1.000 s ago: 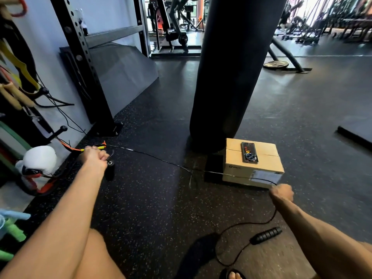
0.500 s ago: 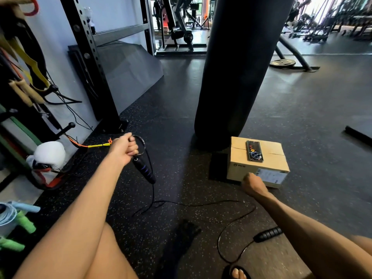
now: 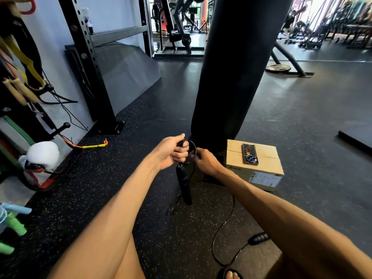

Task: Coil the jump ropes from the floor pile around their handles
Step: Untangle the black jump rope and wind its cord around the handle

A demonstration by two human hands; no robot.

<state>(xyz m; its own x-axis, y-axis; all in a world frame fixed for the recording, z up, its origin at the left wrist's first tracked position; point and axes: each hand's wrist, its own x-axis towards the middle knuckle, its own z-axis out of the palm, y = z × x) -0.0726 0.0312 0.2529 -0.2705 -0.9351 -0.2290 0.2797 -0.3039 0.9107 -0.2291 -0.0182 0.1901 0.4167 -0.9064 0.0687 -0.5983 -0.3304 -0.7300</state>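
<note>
**A:** Head view, the only one I have. What do you make of the progress?

**B:** I see my left hand clenched around a few small loops of the black jump rope, with one black handle hanging straight down below the fist. My right hand sits just beside it, fingers pinched on the rope at the edge of the loops.

**A:** So the coil is started?

**B:** Started, I judge, but not far along. A long run of rope drops from my hands, curves across the rubber floor and ends at the second handle, which lies flat near my right forearm.

**A:** Any other ropes left?

**B:** At the left edge I see green handles with a pale rope, uncoiled as far as I can tell. A cardboard box with a phone on top stands just right of my hands, clear of the rope.
</note>
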